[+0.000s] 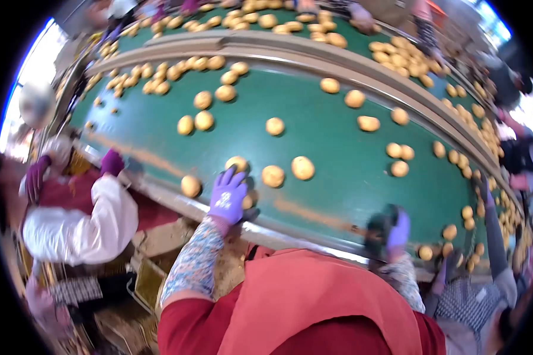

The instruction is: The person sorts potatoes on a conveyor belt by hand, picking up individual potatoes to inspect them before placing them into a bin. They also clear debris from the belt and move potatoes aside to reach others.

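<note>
My left hand (227,196), in a purple glove, reaches over the near edge of the green conveyor belt (326,151) with its fingers stretched out. Just at its fingertips lies a potato (237,163), partly covered by them. A second potato (248,200) sits against the thumb side of the hand, half hidden. Two more potatoes, one round (273,176) and one larger (302,168), rest to its right. My right hand (392,229), gloved in purple and black, is over the belt's near edge, smeared by motion. Its fingers cannot be made out, nor whether anything is in them.
A metal rail (302,232) runs along the belt's near side. Beyond a raised divider (266,50) is another belt carrying many potatoes. A co-worker in white sleeves (83,228) stands at left; another person's grey sleeve (496,236) reaches in at right.
</note>
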